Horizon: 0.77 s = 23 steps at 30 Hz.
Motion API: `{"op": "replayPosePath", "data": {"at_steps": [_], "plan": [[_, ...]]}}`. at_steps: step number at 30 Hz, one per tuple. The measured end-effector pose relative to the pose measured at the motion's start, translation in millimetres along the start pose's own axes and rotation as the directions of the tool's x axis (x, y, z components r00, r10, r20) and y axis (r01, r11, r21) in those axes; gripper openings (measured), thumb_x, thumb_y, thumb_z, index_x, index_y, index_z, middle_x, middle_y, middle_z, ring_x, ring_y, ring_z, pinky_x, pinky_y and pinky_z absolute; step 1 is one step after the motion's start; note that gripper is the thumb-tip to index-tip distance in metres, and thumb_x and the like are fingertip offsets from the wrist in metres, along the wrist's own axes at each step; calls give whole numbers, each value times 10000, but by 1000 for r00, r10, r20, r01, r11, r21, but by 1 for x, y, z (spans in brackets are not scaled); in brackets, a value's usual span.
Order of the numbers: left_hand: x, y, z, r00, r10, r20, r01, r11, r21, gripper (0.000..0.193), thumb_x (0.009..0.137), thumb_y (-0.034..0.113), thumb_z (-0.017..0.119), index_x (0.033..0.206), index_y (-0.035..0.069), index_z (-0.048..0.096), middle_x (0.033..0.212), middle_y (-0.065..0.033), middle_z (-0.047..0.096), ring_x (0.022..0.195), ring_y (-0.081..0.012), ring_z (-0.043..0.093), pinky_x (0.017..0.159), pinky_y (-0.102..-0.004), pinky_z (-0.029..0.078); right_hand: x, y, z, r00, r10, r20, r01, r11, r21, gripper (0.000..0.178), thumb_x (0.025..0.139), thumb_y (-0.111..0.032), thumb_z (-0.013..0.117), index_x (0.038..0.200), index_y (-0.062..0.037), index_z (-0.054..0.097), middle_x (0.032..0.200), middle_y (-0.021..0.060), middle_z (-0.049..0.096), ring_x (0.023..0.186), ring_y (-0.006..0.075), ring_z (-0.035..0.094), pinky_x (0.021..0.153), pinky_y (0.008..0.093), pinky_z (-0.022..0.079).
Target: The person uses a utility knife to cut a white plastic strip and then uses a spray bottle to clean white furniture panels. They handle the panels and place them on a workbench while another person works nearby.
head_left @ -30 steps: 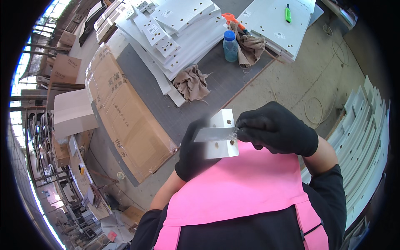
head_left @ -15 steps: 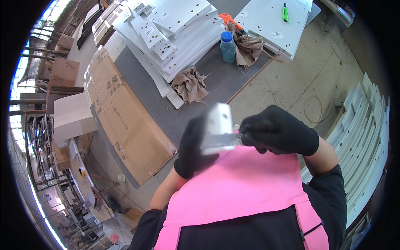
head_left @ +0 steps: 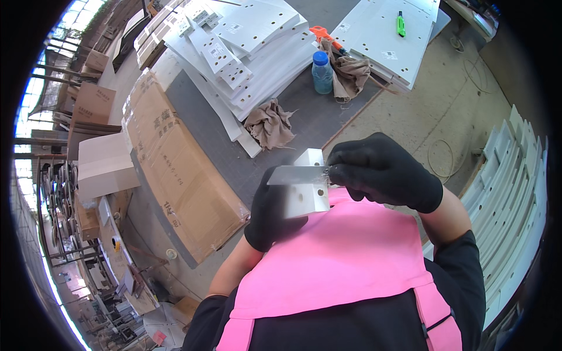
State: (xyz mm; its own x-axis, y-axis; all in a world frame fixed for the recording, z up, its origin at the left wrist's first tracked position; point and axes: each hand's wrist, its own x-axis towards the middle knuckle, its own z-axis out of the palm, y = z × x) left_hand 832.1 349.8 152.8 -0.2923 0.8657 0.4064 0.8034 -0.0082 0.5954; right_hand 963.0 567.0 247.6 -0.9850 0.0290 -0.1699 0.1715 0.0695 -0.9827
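My left hand (head_left: 267, 207), in a black glove, is closed around a small white board (head_left: 310, 203) with round holes in its edge, held up in front of the pink apron (head_left: 333, 251). My right hand (head_left: 386, 172), gloved too, pinches the end of a flat grey blade-like strip (head_left: 295, 175). This strip lies across the white board; whether it touches the board I cannot tell. Part of the board is hidden behind the strip and my left fingers.
Beyond my hands, a dark-topped table (head_left: 199, 111) bears stacked white panels (head_left: 263, 35), a crumpled brown rag (head_left: 270, 124), a blue-capped bottle (head_left: 321, 75) and a long cardboard box (head_left: 175, 169). A green cutter (head_left: 400, 24) lies on more panels. White boards (head_left: 509, 199) stand at the right.
The grey strip has shifted up across the white board, my right hand moving slightly up and left with it. The left hand keeps its hold.
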Motion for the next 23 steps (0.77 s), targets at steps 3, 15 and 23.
{"op": "replayPosePath", "data": {"at_steps": [3,15,23], "plan": [[2,1,2,999,28,-34,-26,998,52,541,645,41,717,1153,4,533,1198,-240,540,1051,-425,556,895,-447,476,3,-3,3,1000,-1,16,2,998,-62,215,960,-192,573,883,5,617,566,33,535,477,92,532,455,254,410],[-3,1,5,1000,1,11,-1,999,-46,423,615,53,760,1010,15,614,1140,-221,558,1029,-413,558,863,-435,491,-8,-1,8,999,32,12,-31,993,-116,212,960,-191,573,844,-15,600,566,33,558,435,98,522,434,249,393],[-5,5,1,996,-60,68,62,998,-16,742,638,58,749,1329,22,479,1195,-231,533,1058,-403,560,903,-439,483,-19,-4,4,991,118,66,-104,977,-187,207,959,-165,570,826,-7,592,583,42,572,493,107,574,487,250,442]]}}
